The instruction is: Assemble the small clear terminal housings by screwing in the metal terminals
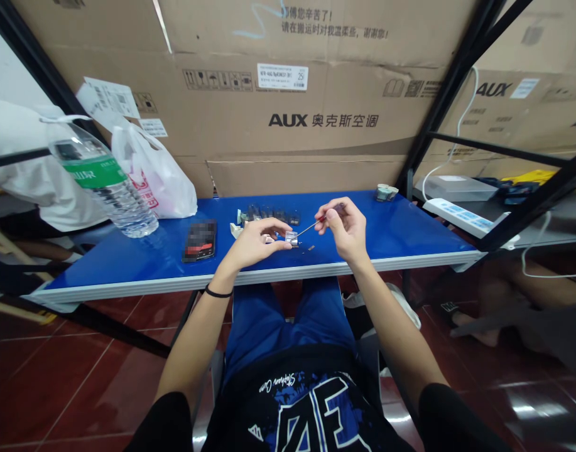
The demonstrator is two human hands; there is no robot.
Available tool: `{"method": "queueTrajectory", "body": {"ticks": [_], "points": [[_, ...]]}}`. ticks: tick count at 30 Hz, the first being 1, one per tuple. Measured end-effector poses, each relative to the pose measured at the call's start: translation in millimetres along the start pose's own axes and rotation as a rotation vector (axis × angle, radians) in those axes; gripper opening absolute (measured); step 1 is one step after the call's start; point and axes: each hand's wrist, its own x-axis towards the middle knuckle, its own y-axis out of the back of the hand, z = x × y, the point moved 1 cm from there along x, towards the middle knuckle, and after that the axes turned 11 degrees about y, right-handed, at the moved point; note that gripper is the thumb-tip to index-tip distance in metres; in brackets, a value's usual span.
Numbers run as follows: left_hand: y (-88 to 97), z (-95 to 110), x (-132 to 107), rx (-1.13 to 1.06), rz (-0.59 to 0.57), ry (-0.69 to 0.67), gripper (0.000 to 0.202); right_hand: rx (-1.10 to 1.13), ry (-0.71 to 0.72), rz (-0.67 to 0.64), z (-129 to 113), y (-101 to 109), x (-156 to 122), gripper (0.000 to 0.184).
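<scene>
Near left hand [258, 241]: dark phone [199, 241].

The single view looks from the wearer's head, above the desk's [386, 232] near edge, forward and steeply down. The shirt [292, 402] and lap [254, 329] fill the bottom, nearest the lens; the left hand [259, 242] and right hand [347, 229] come mid-frame, at arm's reach. It is wide enough for both near corners, the near edge climbing slightly rightward, and faces the carton [316, 144] beyond the far edge.
</scene>
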Motion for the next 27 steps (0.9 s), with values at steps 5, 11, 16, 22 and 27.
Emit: {"method": "queueTrajectory", "body": {"ticks": [5,11,16,22,27], "points": [[-0.1,-1.2,-0.1,-0.009,0.012,0.008,0.036,0.017,0.015,0.003,0.6,0.6,0.1,0.031],[-1.6,-1.1,1.3,-0.016,0.016,0.023,0.036,0.017,0.027,0.016,1.7,-0.3,-0.1,0.030],[-2.2,-1.5,1.7,0.002,0.019,0.018,0.035,0.046,0.022,0.030,2.5,-1.4,-0.5,0.032],[-2.8,-4.2,2.2,0.007,0.021,0.013,0.036,0.046,0.021,0.018,3.3,-2.0,-1.4,0.030],[-3.5,-6.3,3.3,0.017,0.020,0.013,0.036,0.019,0.038,-0.002,4.5,-1.9,-2.4,0.027]]}}
